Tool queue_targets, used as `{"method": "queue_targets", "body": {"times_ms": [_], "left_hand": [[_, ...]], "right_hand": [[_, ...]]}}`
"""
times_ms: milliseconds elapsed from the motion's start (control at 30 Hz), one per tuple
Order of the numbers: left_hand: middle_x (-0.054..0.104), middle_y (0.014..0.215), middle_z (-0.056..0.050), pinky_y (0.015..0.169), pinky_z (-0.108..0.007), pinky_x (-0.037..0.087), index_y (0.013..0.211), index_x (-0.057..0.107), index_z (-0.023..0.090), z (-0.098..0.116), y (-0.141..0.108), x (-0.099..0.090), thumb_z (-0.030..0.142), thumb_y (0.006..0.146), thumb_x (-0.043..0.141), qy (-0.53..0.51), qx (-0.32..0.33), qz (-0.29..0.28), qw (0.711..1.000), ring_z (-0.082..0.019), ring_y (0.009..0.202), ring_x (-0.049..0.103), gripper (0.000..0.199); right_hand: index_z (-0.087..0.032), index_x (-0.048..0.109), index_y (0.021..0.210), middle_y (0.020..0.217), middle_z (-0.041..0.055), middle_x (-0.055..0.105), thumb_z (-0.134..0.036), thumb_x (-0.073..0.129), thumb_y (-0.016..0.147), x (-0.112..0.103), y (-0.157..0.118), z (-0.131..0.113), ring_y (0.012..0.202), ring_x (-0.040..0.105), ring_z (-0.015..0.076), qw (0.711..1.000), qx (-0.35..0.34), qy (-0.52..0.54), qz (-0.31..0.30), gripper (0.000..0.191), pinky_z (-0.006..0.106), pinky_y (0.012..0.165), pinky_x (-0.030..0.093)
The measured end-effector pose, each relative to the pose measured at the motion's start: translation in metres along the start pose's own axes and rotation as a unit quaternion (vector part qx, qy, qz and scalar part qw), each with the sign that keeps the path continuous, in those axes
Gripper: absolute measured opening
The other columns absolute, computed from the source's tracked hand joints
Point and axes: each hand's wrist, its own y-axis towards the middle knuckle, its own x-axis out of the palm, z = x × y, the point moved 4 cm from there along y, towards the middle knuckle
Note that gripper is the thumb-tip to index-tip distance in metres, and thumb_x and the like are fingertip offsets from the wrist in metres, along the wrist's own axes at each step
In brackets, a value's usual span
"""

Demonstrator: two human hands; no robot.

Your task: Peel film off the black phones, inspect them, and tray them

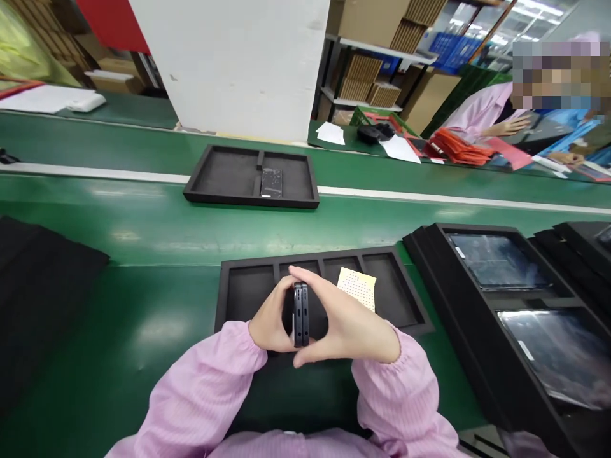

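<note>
At the frame's centre, the left hand and right hand grip two phones pressed together between them, port ends facing the viewer, long axes pointing away over the black tray.

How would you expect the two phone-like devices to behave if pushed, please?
The phone-like devices are probably stiff, as their edges run straight. They might slide against each other, since no band shows around them.

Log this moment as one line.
left hand: holding paired dark devices | right hand: holding same pair | dotted yellow sheet: on divided tray
</note>
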Motion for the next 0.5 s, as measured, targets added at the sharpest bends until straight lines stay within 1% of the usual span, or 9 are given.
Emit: {"method": "queue_targets", "body": {"times_ms": [100,167,233,333,400,500], "left_hand": [[0.053,0.138,-0.018,0.107,-0.057,0.049,0.141,0.033,0.020,-0.0022,-0.0019,-0.0006,0.049,0.065,0.086,-0.006,-0.014,-0.003,1.000,-0.039,0.126,0.058,0.098],[0.050,0.142,-0.019,0.110,-0.059,0.046,0.142,0.033,0.018,-0.0033,-0.0028,-0.0004,0.049,0.068,0.083,-0.010,-0.026,-0.005,1.000,-0.041,0.130,0.054,0.095],[0.048,0.142,-0.019,0.110,-0.060,0.045,0.142,0.033,0.017,-0.0038,-0.0026,0.0004,0.049,0.070,0.082,-0.015,-0.030,-0.005,0.999,-0.042,0.131,0.053,0.093],[0.050,0.138,-0.017,0.107,-0.062,0.047,0.142,0.033,0.021,-0.0040,-0.0011,0.0016,0.049,0.064,0.085,-0.019,-0.013,0.005,1.000,-0.042,0.127,0.056,0.098],[0.050,0.137,-0.016,0.107,-0.065,0.046,0.141,0.033,0.024,-0.0054,-0.0009,0.0019,0.049,0.058,0.089,-0.015,-0.006,0.013,1.000,-0.043,0.128,0.055,0.103],[0.048,0.137,-0.016,0.107,-0.068,0.045,0.141,0.031,0.026,-0.0104,-0.0037,0.0014,0.047,0.055,0.091,0.003,-0.026,0.018,0.999,-0.045,0.129,0.053,0.108]], "right_hand": [[-0.026,0.029,0.153,0.152,0.0149,0.047,-0.037,0.094,0.060,0.0024,0.0109,-0.0012,0.141,0.048,0.0335,1.000,-0.007,-0.007,0.023,0.114,0.050,0.116,0.043],[-0.026,0.031,0.150,0.151,0.0147,0.049,-0.031,0.094,0.060,0.0006,0.0136,-0.0013,0.139,0.050,0.0324,0.999,-0.008,-0.005,0.031,0.110,0.049,0.115,0.044],[-0.026,0.032,0.148,0.151,0.0144,0.048,-0.029,0.093,0.060,-0.0007,0.0134,-0.0005,0.140,0.050,0.0314,1.000,-0.011,0.002,0.028,0.106,0.048,0.116,0.043],[-0.026,0.032,0.147,0.153,0.0143,0.046,-0.029,0.092,0.061,-0.0002,0.0115,0.0014,0.142,0.047,0.0312,1.000,-0.011,0.009,0.015,0.104,0.049,0.117,0.042],[-0.025,0.031,0.148,0.154,0.0147,0.046,-0.029,0.092,0.061,0.0009,0.0115,0.0021,0.143,0.046,0.0312,1.000,-0.008,0.009,0.007,0.106,0.049,0.117,0.042],[-0.025,0.029,0.149,0.153,0.0148,0.046,-0.028,0.093,0.061,0.0016,0.0142,0.0017,0.141,0.048,0.0308,1.000,-0.005,0.021,0.006,0.109,0.048,0.116,0.043]]}}
